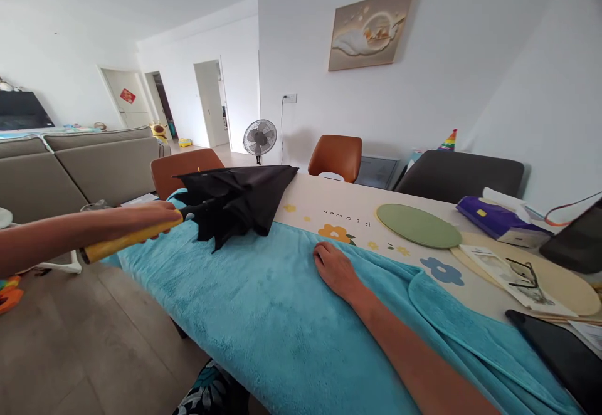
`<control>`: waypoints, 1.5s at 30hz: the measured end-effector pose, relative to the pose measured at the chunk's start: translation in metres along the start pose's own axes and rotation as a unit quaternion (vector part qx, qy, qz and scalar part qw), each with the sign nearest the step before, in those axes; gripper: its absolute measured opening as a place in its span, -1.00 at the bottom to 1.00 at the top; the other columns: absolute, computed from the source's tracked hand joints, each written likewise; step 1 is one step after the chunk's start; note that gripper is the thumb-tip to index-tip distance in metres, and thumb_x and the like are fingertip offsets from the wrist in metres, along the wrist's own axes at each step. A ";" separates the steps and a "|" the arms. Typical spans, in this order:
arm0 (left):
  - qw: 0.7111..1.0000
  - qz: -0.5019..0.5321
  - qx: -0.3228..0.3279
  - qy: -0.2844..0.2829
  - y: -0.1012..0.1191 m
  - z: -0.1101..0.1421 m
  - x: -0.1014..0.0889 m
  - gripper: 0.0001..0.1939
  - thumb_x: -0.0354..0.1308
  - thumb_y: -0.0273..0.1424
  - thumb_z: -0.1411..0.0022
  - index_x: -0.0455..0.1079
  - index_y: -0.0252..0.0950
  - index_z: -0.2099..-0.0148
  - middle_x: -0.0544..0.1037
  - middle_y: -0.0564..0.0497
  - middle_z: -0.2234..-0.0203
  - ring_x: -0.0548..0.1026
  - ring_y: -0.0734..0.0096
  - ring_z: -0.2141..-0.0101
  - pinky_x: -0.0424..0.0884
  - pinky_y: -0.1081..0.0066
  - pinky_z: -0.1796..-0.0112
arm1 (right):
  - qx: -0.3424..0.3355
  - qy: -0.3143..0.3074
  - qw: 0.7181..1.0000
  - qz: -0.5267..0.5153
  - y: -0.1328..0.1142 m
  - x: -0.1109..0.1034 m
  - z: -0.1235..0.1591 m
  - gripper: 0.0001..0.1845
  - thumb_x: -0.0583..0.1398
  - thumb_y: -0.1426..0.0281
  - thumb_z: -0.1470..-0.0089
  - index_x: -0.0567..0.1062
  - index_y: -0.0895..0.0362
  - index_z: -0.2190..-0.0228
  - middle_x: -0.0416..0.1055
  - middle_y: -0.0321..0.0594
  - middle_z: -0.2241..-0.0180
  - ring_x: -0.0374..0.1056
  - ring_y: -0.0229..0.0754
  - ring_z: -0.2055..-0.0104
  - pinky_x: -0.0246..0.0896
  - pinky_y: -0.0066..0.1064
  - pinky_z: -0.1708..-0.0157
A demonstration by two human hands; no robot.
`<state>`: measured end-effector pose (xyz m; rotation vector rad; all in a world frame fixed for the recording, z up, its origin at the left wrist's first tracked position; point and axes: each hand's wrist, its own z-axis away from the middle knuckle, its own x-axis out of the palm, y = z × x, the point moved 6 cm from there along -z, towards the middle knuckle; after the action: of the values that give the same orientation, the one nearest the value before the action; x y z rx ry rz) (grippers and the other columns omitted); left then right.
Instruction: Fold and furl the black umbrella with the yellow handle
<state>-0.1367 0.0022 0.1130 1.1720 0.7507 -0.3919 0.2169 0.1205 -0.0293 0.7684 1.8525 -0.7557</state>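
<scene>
My left hand is wrapped round the yellow handle of a black umbrella. The umbrella points away to the right; its loose folded canopy bunches over the table's far left part, with ragged-looking edges toward me. A light blue plush blanket covers the near side of the table and hangs over its front edge. On that blanket, near its far edge, rests my right hand, palm down with the fingers lightly bent and nothing visible in them.
To the right are a green oval placemat, a purple tissue pack, eyeglasses and a black tablet-like object. Chairs, including a brown chair, stand round the table. A fan and a sofa are beyond.
</scene>
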 end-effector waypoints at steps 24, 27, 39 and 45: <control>0.716 0.632 0.084 -0.285 0.053 0.024 0.188 -0.66 0.21 -0.35 0.05 0.24 -0.26 0.19 0.05 0.24 0.68 -0.06 0.75 0.76 -0.13 0.74 0.85 | 0.006 -0.004 1.000 -0.004 0.003 0.004 -0.003 -0.82 -0.02 0.52 -0.14 0.37 0.14 0.38 0.40 -0.16 0.26 0.31 -0.18 0.21 0.15 -0.38 0.20; 0.862 0.461 0.128 -0.169 0.055 0.000 0.182 -0.71 0.17 -0.37 0.01 0.21 -0.27 0.21 0.20 0.19 0.65 0.16 0.64 0.71 0.15 0.60 0.71 | 0.007 0.002 1.000 -0.009 0.003 0.003 -0.002 -0.83 -0.01 0.53 -0.12 0.36 0.13 0.39 0.39 -0.17 0.27 0.31 -0.20 0.22 0.15 -0.40 0.21; 0.878 0.437 0.154 -0.122 0.034 -0.028 0.139 -0.65 0.20 -0.42 0.02 0.25 -0.25 0.14 0.25 0.19 0.65 0.21 0.62 0.70 0.07 0.59 0.70 | 0.002 0.003 1.000 -0.031 0.003 0.001 -0.001 -0.83 -0.03 0.57 -0.06 0.32 0.16 0.42 0.37 -0.14 0.31 0.29 -0.17 0.25 0.12 -0.38 0.24; 0.483 0.757 0.104 -0.427 0.072 0.013 0.171 -0.65 0.02 -0.48 -0.12 0.17 -0.42 0.02 0.21 0.20 0.66 0.24 0.76 0.73 -0.04 0.82 0.82 | -0.004 0.019 0.999 -0.036 0.002 -0.002 0.000 -0.83 -0.03 0.56 -0.06 0.30 0.13 0.45 0.39 -0.13 0.32 0.31 -0.14 0.27 0.18 -0.33 0.26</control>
<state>0.0335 0.0329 0.0437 1.2118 -1.3482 0.5048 0.2186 0.1216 -0.0280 0.7191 1.9245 -0.7831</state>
